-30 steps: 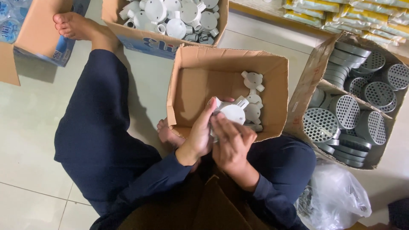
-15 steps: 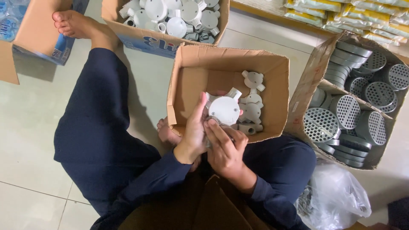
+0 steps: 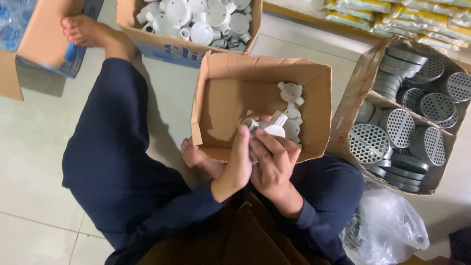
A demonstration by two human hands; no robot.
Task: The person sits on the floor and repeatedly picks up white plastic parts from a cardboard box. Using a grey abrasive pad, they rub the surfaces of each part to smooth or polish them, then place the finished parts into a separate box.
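Note:
I sit on the floor with both hands together over the near edge of an open cardboard box (image 3: 221,100). My left hand (image 3: 239,159) and my right hand (image 3: 272,159) both grip one white round plastic junction box (image 3: 273,128) with short pipe stubs, tilted between the fingers. Inside the cardboard box, along its right wall, lie a few more white junction boxes (image 3: 291,93). The rest of that box's bottom is bare brown card.
A second carton (image 3: 162,46) at the top holds several white junction boxes. A carton (image 3: 360,78) on the right is filled with round grey perforated discs. A clear plastic bag (image 3: 387,225) lies lower right. Yellow packets (image 3: 373,12) line the top right. A blue-sided carton (image 3: 19,73) stands far left.
The white junction box was held up flat, facing the camera; both hands have now turned it and closed over it, slightly lower and nearer the box's front edge.

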